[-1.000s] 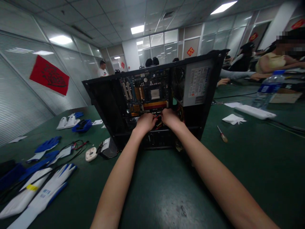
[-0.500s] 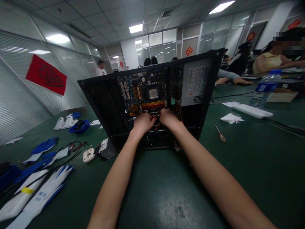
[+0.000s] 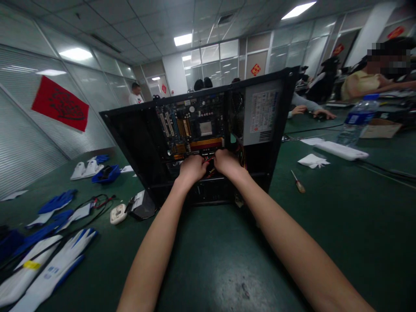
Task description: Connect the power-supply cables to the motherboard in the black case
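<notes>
An open black computer case (image 3: 136, 147) stands on the green table (image 3: 325, 225), its motherboard (image 3: 191, 128) and grey power supply (image 3: 260, 112) showing. Both my hands reach inside, just below the motherboard. My left hand (image 3: 191, 168) is curled closed next to my right hand (image 3: 227, 162), also closed, and a bundle of red and yellow cables (image 3: 209, 162) runs between them. The fingertips are hidden, so I cannot make out exactly what each hand pinches.
White and blue work gloves (image 3: 48, 268) and a small white device (image 3: 117, 213) lie at the left. A screwdriver (image 3: 297, 183), crumpled tissue (image 3: 312, 161), white keyboard (image 3: 339, 151) and water bottle (image 3: 355, 119) lie at the right. Other people sit at the far right.
The view has drifted slightly right, so the case sits a little further left in the frame. My hands stay together at the same spot inside the case.
</notes>
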Motion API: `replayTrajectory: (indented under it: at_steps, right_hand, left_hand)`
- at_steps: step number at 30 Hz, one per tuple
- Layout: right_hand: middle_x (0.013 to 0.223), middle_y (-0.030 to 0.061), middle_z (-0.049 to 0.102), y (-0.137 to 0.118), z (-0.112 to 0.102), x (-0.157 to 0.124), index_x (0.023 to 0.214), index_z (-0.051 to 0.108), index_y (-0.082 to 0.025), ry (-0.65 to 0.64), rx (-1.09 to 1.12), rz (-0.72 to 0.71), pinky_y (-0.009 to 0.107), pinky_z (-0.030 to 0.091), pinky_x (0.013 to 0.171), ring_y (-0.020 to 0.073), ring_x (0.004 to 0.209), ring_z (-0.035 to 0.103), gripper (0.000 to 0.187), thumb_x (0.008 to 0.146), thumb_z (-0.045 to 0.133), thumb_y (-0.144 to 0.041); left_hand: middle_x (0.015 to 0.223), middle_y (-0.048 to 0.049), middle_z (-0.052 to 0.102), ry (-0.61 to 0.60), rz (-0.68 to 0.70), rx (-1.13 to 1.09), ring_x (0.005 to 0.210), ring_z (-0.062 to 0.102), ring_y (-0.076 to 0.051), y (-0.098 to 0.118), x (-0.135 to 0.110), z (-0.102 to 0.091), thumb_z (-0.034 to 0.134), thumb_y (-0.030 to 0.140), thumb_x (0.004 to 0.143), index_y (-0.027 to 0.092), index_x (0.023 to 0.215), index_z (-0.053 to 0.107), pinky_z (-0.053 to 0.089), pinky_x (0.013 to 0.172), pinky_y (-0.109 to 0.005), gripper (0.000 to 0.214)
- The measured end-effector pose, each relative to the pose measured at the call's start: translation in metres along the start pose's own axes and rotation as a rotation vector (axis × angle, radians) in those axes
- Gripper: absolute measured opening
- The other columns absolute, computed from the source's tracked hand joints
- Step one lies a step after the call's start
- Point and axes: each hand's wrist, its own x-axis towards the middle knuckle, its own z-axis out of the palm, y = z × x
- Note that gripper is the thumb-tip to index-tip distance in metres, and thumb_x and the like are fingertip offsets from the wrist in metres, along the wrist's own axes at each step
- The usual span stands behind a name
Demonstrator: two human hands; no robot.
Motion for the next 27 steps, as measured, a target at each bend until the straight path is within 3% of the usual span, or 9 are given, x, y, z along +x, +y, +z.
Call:
replayTrajectory:
  at_steps: [9, 12, 15, 19, 22, 27]
  right_hand:
    - [0.115, 0.0253, 0.072, 0.0019, 0.0039, -0.0015, 0.115, 0.072, -0.006, -0.005, 0.012, -0.032, 0.033, 0.053, 0.085, 0.0309, 0.107, 0.071, 0.036, 0.102, 0.044, -0.025]
    - [0.113, 0.0251, 0.072, 0.0019, 0.0033, -0.0029, 0.115, 0.072, -0.005, -0.003, 0.013, -0.045, 0.033, 0.053, 0.084, 0.0311, 0.106, 0.071, 0.035, 0.102, 0.045, -0.023]
    - [0.115, 0.0255, 0.072, 0.0014, 0.0018, -0.0042, 0.116, 0.072, -0.005, -0.017, 0.008, -0.053, 0.032, 0.052, 0.086, 0.0302, 0.107, 0.071, 0.034, 0.100, 0.046, -0.019]
    - [0.116, 0.0259, 0.071, 0.0012, 0.0011, -0.0045, 0.116, 0.071, -0.005, -0.030, -0.004, -0.055, 0.032, 0.052, 0.086, 0.0303, 0.108, 0.071, 0.032, 0.100, 0.047, -0.018]
    - [0.115, 0.0254, 0.071, 0.0008, 0.0011, -0.0044, 0.115, 0.072, -0.005, -0.027, -0.003, -0.060, 0.031, 0.053, 0.083, 0.0307, 0.106, 0.072, 0.032, 0.099, 0.048, -0.019]
    - [0.116, 0.0259, 0.071, -0.0002, 0.0014, -0.0028, 0.114, 0.072, -0.004, -0.032, -0.001, -0.070, 0.032, 0.053, 0.081, 0.0313, 0.105, 0.072, 0.030, 0.099, 0.049, -0.018]
  left_hand:
    - [0.093, -0.0125, 0.076, 0.037, -0.025, -0.027, 0.090, 0.071, -0.028, -0.0003, -0.0024, -0.0032, 0.056, 0.041, 0.094, 0.021, 0.094, 0.078, 0.049, 0.074, -0.033, 0.030]
    - [0.096, -0.0103, 0.076, 0.099, -0.061, -0.050, 0.094, 0.070, -0.028, -0.0010, -0.0023, -0.0020, 0.064, 0.042, 0.090, 0.023, 0.099, 0.075, 0.049, 0.077, -0.033, 0.024]
    - [0.101, -0.0112, 0.075, 0.161, -0.123, -0.051, 0.096, 0.069, -0.029, -0.0008, -0.0033, -0.0012, 0.068, 0.047, 0.087, 0.022, 0.108, 0.071, 0.050, 0.078, -0.033, 0.033]
    - [0.099, -0.0166, 0.075, 0.065, -0.145, -0.053, 0.093, 0.070, -0.031, -0.0014, -0.0036, -0.0006, 0.056, 0.057, 0.092, 0.016, 0.101, 0.074, 0.049, 0.075, -0.034, 0.046]
    - [0.092, -0.0156, 0.075, -0.027, -0.086, -0.096, 0.087, 0.070, -0.028, -0.0036, -0.0011, 0.0002, 0.051, 0.053, 0.096, 0.015, 0.090, 0.076, 0.047, 0.071, -0.032, 0.045]
    - [0.087, -0.0125, 0.076, -0.021, -0.015, -0.139, 0.081, 0.069, -0.024, -0.0067, 0.0023, 0.0012, 0.054, 0.045, 0.097, 0.016, 0.087, 0.077, 0.043, 0.068, -0.030, 0.038]
